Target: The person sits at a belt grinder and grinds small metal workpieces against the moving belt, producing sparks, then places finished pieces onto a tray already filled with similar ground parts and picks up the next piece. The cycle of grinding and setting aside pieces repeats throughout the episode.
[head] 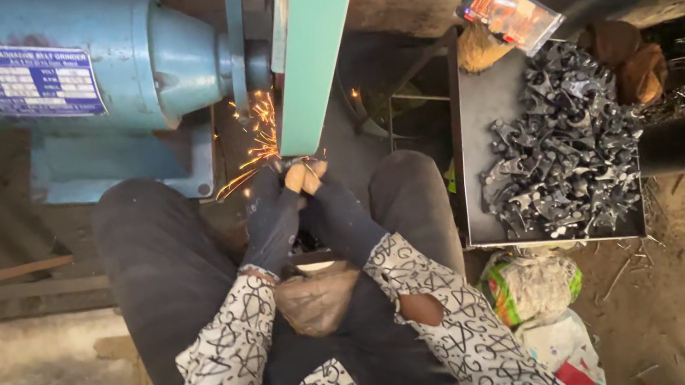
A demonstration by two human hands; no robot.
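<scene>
My left hand and my right hand, both in dark gloves with bare fingertips, meet at the lower end of a green grinding belt. Together they press a small metal part, mostly hidden by the fingers, against the belt. Orange sparks fly off to the left. The belt runs beside a blue motor housing at the upper left. My knees in dark trousers frame the hands.
A dark metal tray at my right holds a heap of several small grey metal castings. A small orange packet lies at its far end. Plastic bags lie on the dirt floor below the tray.
</scene>
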